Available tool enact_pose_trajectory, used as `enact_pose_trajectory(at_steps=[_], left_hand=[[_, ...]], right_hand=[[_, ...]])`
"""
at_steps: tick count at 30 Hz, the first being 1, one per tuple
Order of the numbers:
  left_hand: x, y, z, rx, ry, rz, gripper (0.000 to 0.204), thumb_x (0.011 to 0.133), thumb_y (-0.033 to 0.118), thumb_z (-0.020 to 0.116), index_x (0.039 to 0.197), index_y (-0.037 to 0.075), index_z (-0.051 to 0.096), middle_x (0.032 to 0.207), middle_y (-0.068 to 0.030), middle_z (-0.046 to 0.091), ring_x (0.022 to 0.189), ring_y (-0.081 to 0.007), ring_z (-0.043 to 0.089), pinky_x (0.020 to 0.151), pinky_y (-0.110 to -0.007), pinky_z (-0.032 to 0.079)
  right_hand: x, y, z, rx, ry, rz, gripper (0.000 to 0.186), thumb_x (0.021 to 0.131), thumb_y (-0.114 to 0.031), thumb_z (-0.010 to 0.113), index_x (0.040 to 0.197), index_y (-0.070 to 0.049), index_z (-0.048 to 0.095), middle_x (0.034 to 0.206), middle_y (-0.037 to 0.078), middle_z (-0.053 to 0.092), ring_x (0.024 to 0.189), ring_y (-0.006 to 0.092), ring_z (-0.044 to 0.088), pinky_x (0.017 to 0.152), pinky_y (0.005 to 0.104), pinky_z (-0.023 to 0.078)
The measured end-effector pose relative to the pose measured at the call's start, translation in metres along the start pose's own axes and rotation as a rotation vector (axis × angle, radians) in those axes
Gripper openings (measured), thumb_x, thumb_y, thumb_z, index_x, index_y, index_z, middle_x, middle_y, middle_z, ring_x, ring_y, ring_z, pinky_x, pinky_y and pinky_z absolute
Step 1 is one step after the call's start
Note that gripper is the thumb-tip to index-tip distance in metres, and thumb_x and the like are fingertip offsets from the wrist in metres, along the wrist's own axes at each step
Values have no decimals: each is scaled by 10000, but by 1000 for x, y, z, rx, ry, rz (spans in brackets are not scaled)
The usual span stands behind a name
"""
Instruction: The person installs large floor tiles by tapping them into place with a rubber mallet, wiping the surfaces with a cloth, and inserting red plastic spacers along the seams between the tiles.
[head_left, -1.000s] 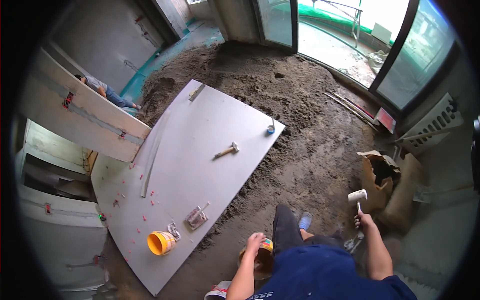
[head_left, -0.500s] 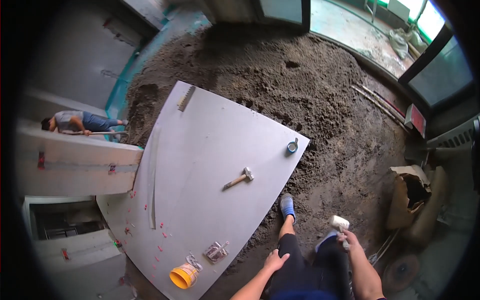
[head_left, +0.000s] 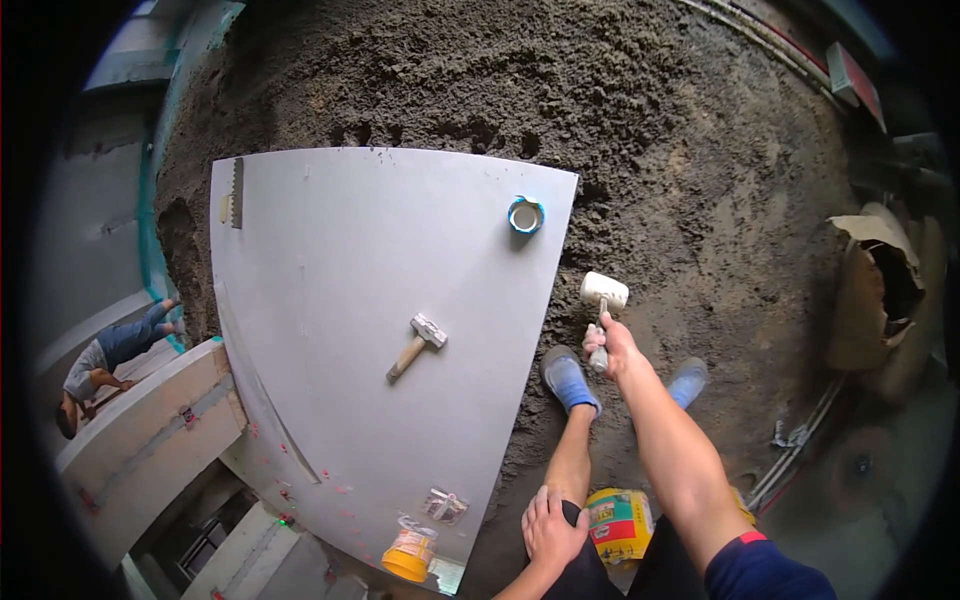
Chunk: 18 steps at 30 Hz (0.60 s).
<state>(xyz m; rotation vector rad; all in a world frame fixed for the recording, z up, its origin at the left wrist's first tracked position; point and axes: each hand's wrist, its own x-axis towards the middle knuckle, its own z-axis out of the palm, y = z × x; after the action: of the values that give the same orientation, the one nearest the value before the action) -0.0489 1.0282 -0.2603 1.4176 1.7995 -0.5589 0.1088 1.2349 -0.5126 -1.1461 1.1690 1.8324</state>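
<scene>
Right hand: my right hand (head_left: pixel 618 345), right of centre in the frame, is closed round the handle of a white mallet (head_left: pixel 604 290). The mallet's head points to the top of the frame and shows just off the right edge of a large pale grey slab (head_left: pixel 330 260); contact between mallet and slab: none seen.

Left hand: my left hand (head_left: pixel 553 525), at lower centre, holds nothing. It lies palm down on my left knee, fingers spread a little.

Slab: fills the middle and left of the frame. On it, near centre, a hammer (head_left: pixel 405 356) lies on its side, head to the upper right. Upper right corner: a blue roll (head_left: pixel 525 215). Upper left corner: a notched trowel (head_left: pixel 237 193). Lower end: a yellow bucket (head_left: pixel 407 562), with a small flat item (head_left: pixel 444 505) near it, kind unclear. Small red pieces (head_left: pixel 285 490) lie scattered at lower left.

Surroundings: rough grey-brown mortar (head_left: pixel 470 80) across the top and right. A second yellow bucket (head_left: pixel 622 530) sits between my legs. Torn brown paper bag (head_left: pixel 865 290) at right. Another person (head_left: pixel 110 360), bent forward, at far left.
</scene>
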Motion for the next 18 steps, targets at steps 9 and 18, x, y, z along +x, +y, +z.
enact_pose_trajectory(at_steps=[9, 18], left_hand=[[22, 14, -13, 145, -7, 64, 606, 802, 393, 694, 1293, 60, 571, 1400, -183, 522, 1253, -373, 511, 1075, -475, 388], [51, 32, -46, 194, -161, 204, 531, 814, 295, 673, 1264, 48, 536, 1391, -177, 504, 1297, -348, 470, 1098, -481, 342]], right_hand=[[4, -14, -33, -73, -17, -8, 390, 1001, -421, 539, 852, -61, 543, 546, -63, 400, 403, 49, 349, 372, 222, 305], [-242, -252, -501, 28, 116, -888, 211, 1012, -301, 535, 1081, -110, 590, 777, -76, 462, 587, 48, 425, 474, 192, 350]])
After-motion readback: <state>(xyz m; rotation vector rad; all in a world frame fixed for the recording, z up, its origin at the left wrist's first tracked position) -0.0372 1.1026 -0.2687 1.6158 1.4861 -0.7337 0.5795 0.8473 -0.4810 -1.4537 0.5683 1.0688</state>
